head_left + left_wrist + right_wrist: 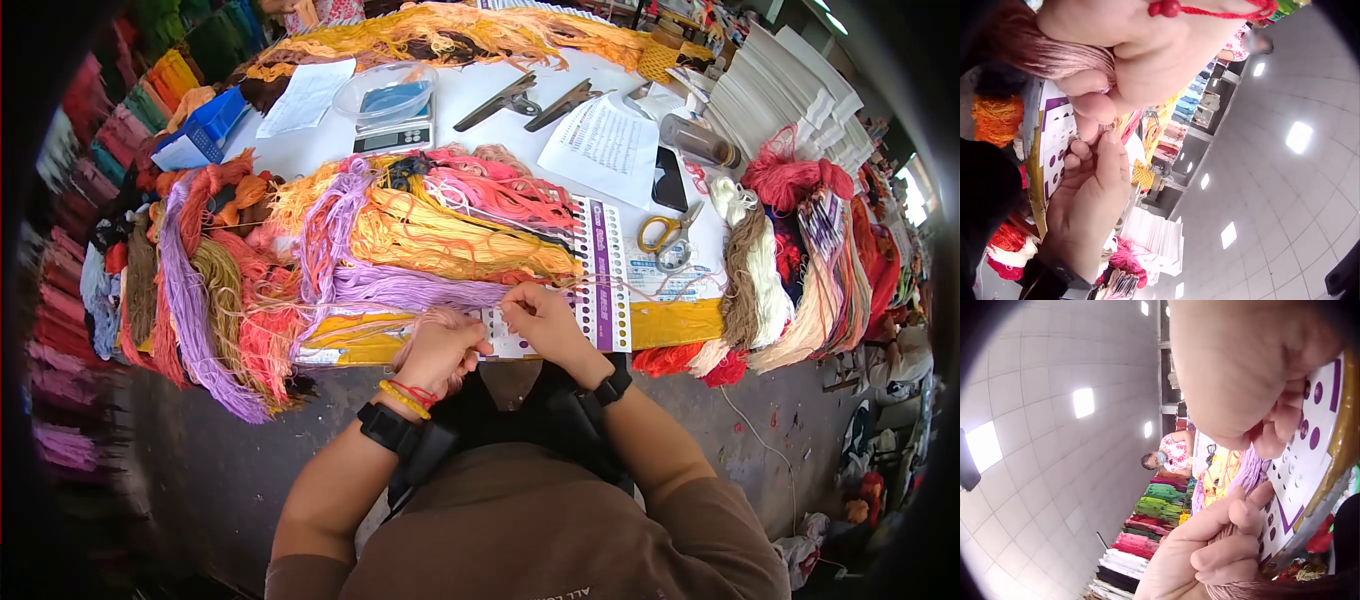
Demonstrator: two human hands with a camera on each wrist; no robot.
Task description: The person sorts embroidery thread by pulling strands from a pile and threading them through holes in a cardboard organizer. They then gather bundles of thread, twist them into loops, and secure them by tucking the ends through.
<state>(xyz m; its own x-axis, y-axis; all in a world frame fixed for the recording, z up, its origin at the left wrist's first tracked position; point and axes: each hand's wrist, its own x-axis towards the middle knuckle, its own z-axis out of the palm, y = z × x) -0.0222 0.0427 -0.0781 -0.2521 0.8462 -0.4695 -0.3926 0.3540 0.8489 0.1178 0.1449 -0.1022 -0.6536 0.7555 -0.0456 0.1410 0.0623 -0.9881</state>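
A dusty-pink thread skein [1060,53] is gripped in my left hand [440,352], its strands running through the curled fingers and hanging below the wrist side; the skein [1238,590] also shows in the right wrist view. Just right of it, my right hand [545,322] has curled fingers, and in the left wrist view its thumb and fingertip [1110,134] pinch a thin strand close to the left fingertips. Both hands are over the front edge of a white card with purple print and holes [605,270]. Purple thread [420,290] lies behind the left hand.
Yellow and pink skeins [450,230] cover the table's middle. Scissors [672,240], a phone [669,180], a paper list [600,145] and a brown-lidded jar [700,140] are at the right. Farther back are two black clips [505,100], a scale [395,135] and a blue box [212,120].
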